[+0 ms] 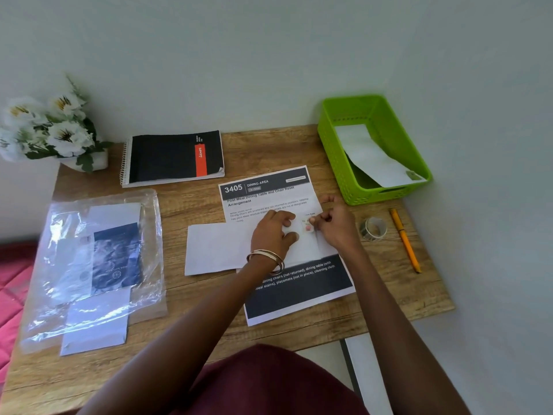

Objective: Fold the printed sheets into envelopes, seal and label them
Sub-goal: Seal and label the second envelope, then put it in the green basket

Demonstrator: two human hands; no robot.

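— Head view, what's on the wooden table (389,295)?

— Centre: one printed sheet (269,193), headed "3405 Dining Area", lying flat. Across its middle, one folded white envelope (215,248), long side running left to right.

— And the hands?

— Left hand (273,233), bangles (266,259) at the wrist, rests on the envelope, fingers curled down against the paper, pressing it. Right hand (335,224) is just beside it, fingertips pinching a small sticker (307,225) with a pinkish mark, held at the envelope's top edge. Whether the sticker is already stuck down, I cannot tell.

— Right side?

— One roll of stickers (372,229) near the right hand. One yellow pencil (404,239) just beyond it. One green plastic basket (329,139) at the far right corner, holding one finished white envelope (371,157) with a small label at its near end.

— Left side?

— One clear plastic bag (149,235) with white sheets and a dark blue item inside. One more white envelope (95,330) sticking out from under its near edge. One black spiral notebook (170,157) with a red stripe at the back. One pot of white flowers (51,127) at the far left corner.
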